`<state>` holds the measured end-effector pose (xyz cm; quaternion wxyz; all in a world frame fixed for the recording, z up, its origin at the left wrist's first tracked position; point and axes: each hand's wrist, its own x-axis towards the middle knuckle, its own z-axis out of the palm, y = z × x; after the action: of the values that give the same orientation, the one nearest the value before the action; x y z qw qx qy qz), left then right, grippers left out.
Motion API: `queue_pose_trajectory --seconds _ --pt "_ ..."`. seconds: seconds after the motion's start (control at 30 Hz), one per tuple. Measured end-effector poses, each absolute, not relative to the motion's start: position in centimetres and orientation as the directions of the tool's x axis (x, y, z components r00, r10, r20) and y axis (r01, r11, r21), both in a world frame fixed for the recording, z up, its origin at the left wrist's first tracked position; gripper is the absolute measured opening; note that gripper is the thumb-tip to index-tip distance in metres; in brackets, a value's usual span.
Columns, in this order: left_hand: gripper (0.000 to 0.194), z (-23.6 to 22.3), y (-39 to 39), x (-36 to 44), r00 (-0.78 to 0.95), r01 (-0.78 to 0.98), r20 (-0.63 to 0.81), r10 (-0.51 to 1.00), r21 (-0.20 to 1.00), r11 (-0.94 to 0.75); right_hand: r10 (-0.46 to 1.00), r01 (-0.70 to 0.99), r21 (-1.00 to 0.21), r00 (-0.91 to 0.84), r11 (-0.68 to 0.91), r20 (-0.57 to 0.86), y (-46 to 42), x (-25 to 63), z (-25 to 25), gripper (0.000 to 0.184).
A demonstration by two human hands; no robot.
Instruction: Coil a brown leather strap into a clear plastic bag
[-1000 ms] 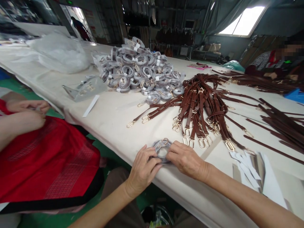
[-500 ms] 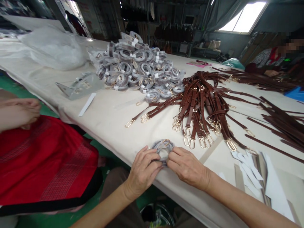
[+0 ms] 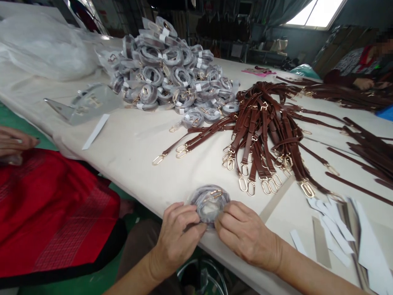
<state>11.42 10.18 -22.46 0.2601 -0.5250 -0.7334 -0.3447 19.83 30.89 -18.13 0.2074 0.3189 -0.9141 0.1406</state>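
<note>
At the near edge of the table (image 3: 138,164) I have both hands on a coiled strap wrapped in clear film (image 3: 209,202), which lies flat on the cloth. My left hand (image 3: 177,235) pinches the coil's near left rim, fingers curled closed on it. My right hand (image 3: 245,235) grips the near right rim the same way, thumb and fingers closed on the wrap. A gold clasp shows through the film on the coil's far side.

Just to the right of my right forearm, toward the near right corner, white paper strips (image 3: 337,237) lie fanned out on the table. To the left, off the table's edge, another person in a red garment (image 3: 52,221) sits, and one of their hands (image 3: 14,143) shows at the left border; whether it holds anything I cannot tell.

Beyond the coil, toward the middle of the table, a heap of brown leather straps (image 3: 264,127) spreads out, their gold clips pointing toward me. A few loose straps trail off it to the left. Behind those, a mound of wrapped coils (image 3: 172,78) is piled high. Left of the mound lies a flat clear plastic bag (image 3: 89,102) with a white strip beside it, and further back a bulky white plastic bag (image 3: 43,45). Along the far right edge, more dark straps (image 3: 368,147) lie in rows, with another person (image 3: 359,69) seated behind them.
</note>
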Motion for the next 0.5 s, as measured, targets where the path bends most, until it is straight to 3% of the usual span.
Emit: queue_pose_trajectory --seconds 0.17,0.27,0.5 --pt "0.013 -22.0 10.3 11.1 -0.345 0.939 0.723 0.599 0.27 0.215 -0.348 -0.478 -0.325 -0.855 0.816 0.384 31.3 18.7 -17.4 0.025" --pt "0.011 -21.7 10.4 10.8 -0.358 0.933 0.689 0.63 0.297 0.205 -0.352 -0.444 -0.417 -0.892 0.793 0.283 31.5 17.6 -16.7 0.018" --pt "0.01 -21.9 10.4 10.8 -0.388 0.92 0.679 0.623 0.33 0.212 -0.307 -0.364 -0.432 -0.931 0.825 0.198 31.5 16.6 -16.2 0.016"
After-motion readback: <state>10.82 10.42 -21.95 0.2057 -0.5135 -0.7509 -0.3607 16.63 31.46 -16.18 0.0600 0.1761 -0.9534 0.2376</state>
